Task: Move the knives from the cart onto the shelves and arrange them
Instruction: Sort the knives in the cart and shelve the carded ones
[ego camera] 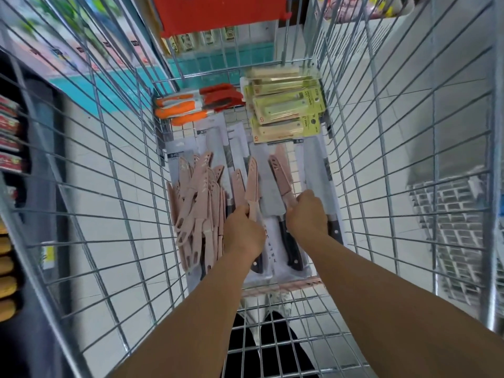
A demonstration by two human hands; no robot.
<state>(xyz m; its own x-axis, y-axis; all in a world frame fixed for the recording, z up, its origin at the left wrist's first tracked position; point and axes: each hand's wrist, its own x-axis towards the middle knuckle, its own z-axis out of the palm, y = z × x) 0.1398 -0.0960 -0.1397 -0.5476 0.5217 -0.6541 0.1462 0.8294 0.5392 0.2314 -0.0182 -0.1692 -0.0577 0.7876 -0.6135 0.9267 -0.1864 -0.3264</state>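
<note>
Both my arms reach down into a wire shopping cart [114, 186]. My left hand [242, 233] grips the handle of a pink sheathed knife [252, 184] that points away from me. My right hand [306, 214] grips another pink sheathed knife [279, 173]. A pile of several more pink sheathed knives [196, 203] lies at the cart's left side. Under my hands lie large packaged kitchen knives with black handles [293, 252]. Orange-handled knives [196, 105] and yellow-green carded knives [283, 110] lie at the cart's far end.
A red panel [221, 12] hangs at the cart's far end. A dark shelf with goods [11, 137] stands on the left. A metal shelf unit with a wire basket [450, 227] stands on the right. White floor tiles show beneath the cart.
</note>
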